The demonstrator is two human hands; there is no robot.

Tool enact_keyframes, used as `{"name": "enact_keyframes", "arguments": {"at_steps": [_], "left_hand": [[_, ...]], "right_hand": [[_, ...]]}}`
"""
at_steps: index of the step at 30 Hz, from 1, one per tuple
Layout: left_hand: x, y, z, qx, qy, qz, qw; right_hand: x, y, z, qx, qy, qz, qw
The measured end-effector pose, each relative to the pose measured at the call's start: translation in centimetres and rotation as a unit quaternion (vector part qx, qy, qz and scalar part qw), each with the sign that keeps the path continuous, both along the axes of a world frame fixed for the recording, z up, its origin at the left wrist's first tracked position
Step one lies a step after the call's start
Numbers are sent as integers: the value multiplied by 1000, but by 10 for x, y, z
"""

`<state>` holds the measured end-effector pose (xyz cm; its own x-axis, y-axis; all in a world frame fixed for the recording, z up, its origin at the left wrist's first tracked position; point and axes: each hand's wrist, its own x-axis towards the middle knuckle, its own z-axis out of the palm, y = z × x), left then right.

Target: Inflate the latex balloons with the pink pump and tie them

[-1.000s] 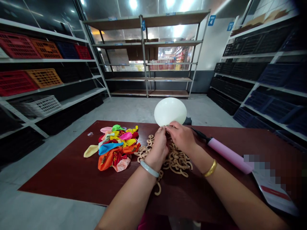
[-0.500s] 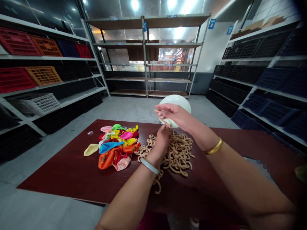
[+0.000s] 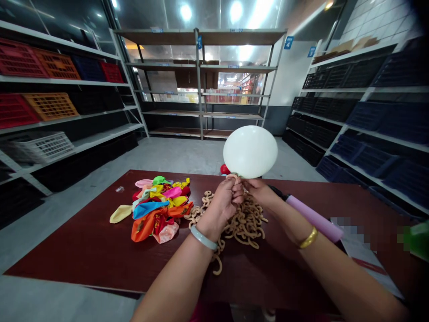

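An inflated white balloon [image 3: 250,152] stands just above my hands, its neck low between them. My left hand [image 3: 224,201], with a pale bangle at the wrist, is closed in a fist at the balloon's neck. My right hand [image 3: 262,193], below a gold bangle, pinches at the balloon's underside; its fingertips are partly hidden. Beneath both hands lies a heap of tan, curved, worm-like pieces [image 3: 246,226]. Left of them is a pile of limp, uninflated balloons [image 3: 156,209] in many colours.
A pink-purple cylinder [image 3: 315,218] with a black end lies on the dark red table [image 3: 83,241], beside my right forearm. A flat sheet [image 3: 372,264] and a green object [image 3: 418,239] are at right. Something red [image 3: 224,169] shows behind the table. Shelves with crates line the sides.
The white balloon has come up and shows whole. My right hand has moved down and right to its underside, and my left hand has turned into a fist. The cylinder is now uncovered.
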<state>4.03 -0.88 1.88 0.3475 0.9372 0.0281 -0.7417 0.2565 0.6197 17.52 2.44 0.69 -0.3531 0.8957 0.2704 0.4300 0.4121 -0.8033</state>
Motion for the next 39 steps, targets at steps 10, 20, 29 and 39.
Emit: {"name": "enact_keyframes", "arguments": {"at_steps": [10,20,29,39], "left_hand": [[5,-11,2,-106,-67,-168,978],[8,-1,-9,3,159,64,985],[12,1,-25,210,472,298,802],[20,-4,-25,209,444,297,819]], "right_hand": [[1,-17,-12,-162,247,44,955],[16,-21,-16,-46,178,-77,980],[6,-50,1,289,29,-53,955],[17,-46,10,280,79,-22,956]]}}
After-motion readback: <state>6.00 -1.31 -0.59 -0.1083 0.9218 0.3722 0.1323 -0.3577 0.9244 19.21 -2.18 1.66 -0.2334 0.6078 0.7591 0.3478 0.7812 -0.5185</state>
